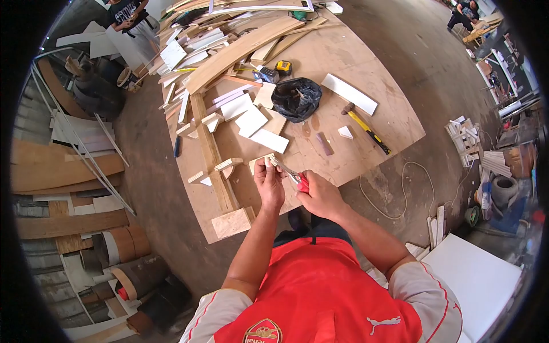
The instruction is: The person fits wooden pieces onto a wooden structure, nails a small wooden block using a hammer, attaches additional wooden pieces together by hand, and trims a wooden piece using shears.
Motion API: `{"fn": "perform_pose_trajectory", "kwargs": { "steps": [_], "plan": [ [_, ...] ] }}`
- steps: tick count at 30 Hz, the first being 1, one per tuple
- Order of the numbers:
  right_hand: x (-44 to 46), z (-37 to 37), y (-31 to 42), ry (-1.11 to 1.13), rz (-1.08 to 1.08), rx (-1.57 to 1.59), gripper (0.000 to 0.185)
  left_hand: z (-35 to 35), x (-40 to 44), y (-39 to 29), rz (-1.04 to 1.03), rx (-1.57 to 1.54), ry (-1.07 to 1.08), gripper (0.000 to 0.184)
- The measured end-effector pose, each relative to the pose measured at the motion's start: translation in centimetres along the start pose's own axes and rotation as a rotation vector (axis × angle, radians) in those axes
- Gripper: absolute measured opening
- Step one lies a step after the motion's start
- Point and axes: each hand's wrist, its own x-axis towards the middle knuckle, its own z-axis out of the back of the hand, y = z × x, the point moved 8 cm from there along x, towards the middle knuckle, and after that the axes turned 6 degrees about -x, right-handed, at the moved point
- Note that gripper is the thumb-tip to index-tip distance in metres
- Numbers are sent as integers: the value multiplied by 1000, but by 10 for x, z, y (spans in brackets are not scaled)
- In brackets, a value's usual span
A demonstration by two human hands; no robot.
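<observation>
My right hand (321, 196) is wrapped round the red handles of a pair of pliers (293, 175) near the table's front edge. The metal jaws point up and left, to the fingertips of my left hand (269, 182). Those fingers are pinched on a small pale piece (267, 158), perhaps wood; its far end and the jaw tips are hard to make out. Left of my hands lies a long wooden beam (213, 154) with small blocks fixed across it. A hammer (367, 129) with a yellow and black handle rests to the right, past a purplish piece (325, 144).
A black plastic bag (297, 99), a yellow tape measure (283, 67) and white boards (350, 94) are on the table (366, 166). Wood scraps pile up at the back left. One person (127, 14) stands beyond the table; another (464, 15) is far right. A cable (404, 188) curls on the floor.
</observation>
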Motion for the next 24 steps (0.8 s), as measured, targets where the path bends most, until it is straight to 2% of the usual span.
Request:
{"fn": "perform_pose_trajectory", "kwargs": {
  "steps": [6, 12, 15, 18, 24],
  "plan": [
    [2, 2, 1, -44, 25, -74, 32, -1, -1, 1, -9, -20, -15, 12],
    [7, -10, -12, 54, -71, -117, 32, -6, -3, 5, -7, 13, -3, 10],
    [8, -1, -6, -23, 13, 39, 35, -8, -1, 2, -21, 4, -63, 15],
    [10, 8, -10, -26, 13, 121, 39, -9, 2, 1, 4, 37, -27, 16],
    [8, 14, -2, -65, 55, -17, 41, -19, 3, -3, 31, 43, 14, 15]
  ]
}}
